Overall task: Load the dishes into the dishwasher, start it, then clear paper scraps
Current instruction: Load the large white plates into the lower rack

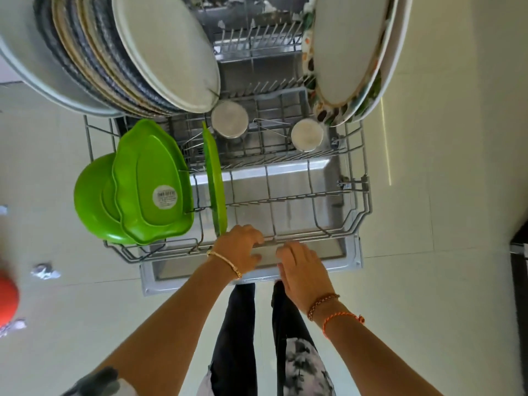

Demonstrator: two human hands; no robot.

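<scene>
The dishwasher's lower wire rack [354, 221] is pulled out over the open door [354, 261]. My left hand [241, 250] grips the rack's front rail, fingers curled over it. My right hand [303, 270] sits beside it at the same rail, fingers bent over the edge. Green plastic plates [148, 187] stand at the rack's left, one more green plate [215, 181] stands upright beside them. Large plates [163, 50] fill the back left, white patterned plates [351, 52] the back right. Two small steel bowls [229, 119] [307, 134] sit mid-rack.
Crumpled paper scraps [45, 271] [13, 327] lie on the pale floor at the left, near an orange-red object [7, 300] at the frame edge. A dark cabinet edge [518, 281] stands at the right. My legs are just below the door.
</scene>
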